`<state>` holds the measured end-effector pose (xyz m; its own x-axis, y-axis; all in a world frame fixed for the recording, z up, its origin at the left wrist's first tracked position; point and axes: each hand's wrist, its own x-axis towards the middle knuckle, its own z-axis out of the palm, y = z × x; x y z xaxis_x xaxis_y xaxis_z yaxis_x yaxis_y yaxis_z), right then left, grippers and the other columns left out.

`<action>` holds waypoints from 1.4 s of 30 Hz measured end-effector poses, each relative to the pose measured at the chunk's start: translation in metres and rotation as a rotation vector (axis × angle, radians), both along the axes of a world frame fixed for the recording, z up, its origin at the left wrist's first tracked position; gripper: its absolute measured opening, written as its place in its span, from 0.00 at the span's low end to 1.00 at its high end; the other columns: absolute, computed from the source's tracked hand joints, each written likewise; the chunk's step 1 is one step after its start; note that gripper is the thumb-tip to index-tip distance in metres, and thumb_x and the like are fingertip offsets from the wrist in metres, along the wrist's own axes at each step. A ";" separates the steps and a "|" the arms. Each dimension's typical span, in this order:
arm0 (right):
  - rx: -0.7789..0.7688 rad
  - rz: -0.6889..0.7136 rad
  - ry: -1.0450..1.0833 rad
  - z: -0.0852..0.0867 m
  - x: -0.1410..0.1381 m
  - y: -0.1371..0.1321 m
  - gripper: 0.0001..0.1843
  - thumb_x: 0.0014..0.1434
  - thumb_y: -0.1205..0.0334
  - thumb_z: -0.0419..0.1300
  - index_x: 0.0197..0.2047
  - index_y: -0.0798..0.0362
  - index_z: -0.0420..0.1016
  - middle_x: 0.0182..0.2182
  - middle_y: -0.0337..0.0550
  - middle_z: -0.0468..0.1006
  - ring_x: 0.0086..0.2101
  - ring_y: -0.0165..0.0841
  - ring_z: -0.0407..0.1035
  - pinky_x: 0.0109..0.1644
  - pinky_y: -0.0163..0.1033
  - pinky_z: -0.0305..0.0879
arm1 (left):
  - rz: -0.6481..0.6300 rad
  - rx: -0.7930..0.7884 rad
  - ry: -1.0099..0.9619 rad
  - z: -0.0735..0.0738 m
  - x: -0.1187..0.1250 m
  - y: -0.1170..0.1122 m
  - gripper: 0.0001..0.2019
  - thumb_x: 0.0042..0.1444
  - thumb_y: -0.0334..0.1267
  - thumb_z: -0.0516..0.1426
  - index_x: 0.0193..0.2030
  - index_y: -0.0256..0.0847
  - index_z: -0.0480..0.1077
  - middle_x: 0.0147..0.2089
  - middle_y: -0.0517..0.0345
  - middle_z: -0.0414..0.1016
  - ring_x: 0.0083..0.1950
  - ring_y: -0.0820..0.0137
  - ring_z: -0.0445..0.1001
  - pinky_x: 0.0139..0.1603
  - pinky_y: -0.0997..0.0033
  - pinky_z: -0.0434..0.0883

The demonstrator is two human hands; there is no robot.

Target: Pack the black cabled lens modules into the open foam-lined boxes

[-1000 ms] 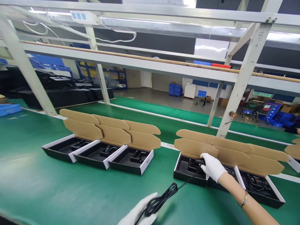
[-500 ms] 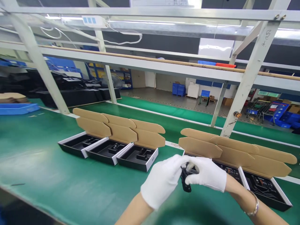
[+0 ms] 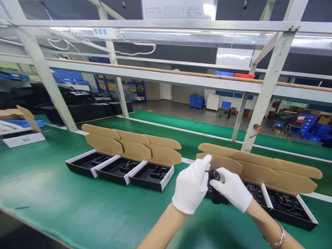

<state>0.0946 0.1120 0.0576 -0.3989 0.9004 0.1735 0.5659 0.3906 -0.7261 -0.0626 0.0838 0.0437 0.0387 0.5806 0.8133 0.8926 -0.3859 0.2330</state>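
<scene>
Both hands wear white gloves and work on a small black part with what looks like a coiled cable, in front of the right-hand boxes. My left hand is closed, fingers pointing up, with a thin black strand running from it to the coil. My right hand pinches the black part from the right side. Its lower end hangs below the fingers; the gloves hide the rest. Behind the hands stand several open boxes, the rightmost one holding black and orange-marked parts.
Left of my hands, three open black-lined boxes stand with brown flaps raised, black pieces inside. A white box lies at the far left of the green table. A metal frame post rises behind the right boxes.
Both hands have risen slightly, and the left hand has turned more upright. The black part now shows a coil between them. A white open box has appeared at the far left.
</scene>
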 end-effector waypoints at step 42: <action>0.151 0.258 -0.896 -0.075 0.019 0.075 0.25 0.63 0.44 0.49 0.48 0.51 0.79 0.43 0.51 0.80 0.43 0.44 0.74 0.44 0.47 0.70 | -0.381 -0.534 0.728 -0.119 -0.016 0.102 0.17 0.55 0.56 0.58 0.43 0.48 0.76 0.35 0.56 0.77 0.40 0.61 0.73 0.42 0.62 0.67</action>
<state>0.1136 0.1870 -0.0173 -0.6241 0.7588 -0.1866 0.7716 0.6361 0.0061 -0.0787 0.1856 -0.0758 0.6883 0.7098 0.1497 0.7247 -0.6822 -0.0974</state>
